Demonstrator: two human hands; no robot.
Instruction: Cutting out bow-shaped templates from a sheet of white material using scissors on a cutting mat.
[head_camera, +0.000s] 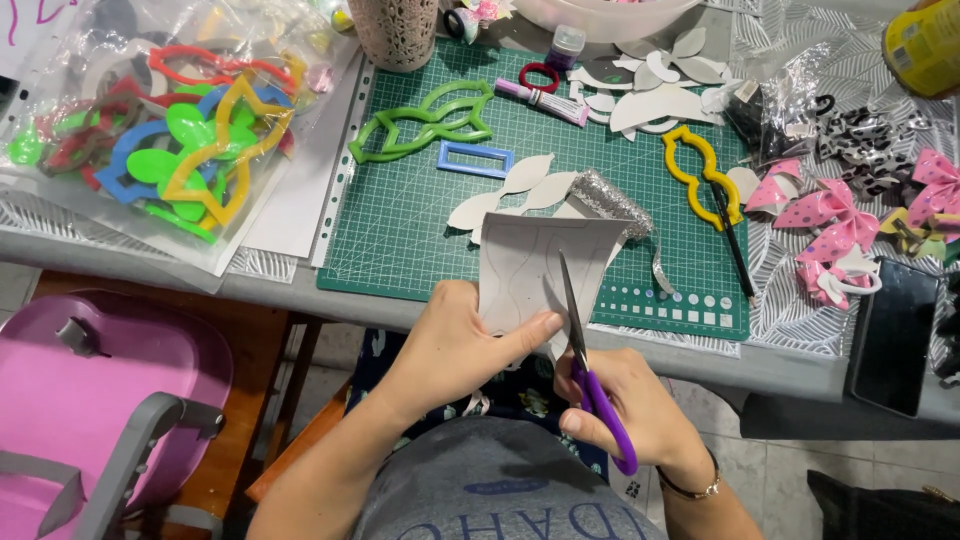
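Gripping a grey sheet (535, 262) w/ pencilled curves, left hand (455, 345) pinches its lower edge, thumb on top, over the green cutting mat's (400, 220) front edge. Right hand (625, 405) fingers clenched thru purple-handled scissors (585, 365), blades on the sheet. Yellow template (700, 172) lies further right.
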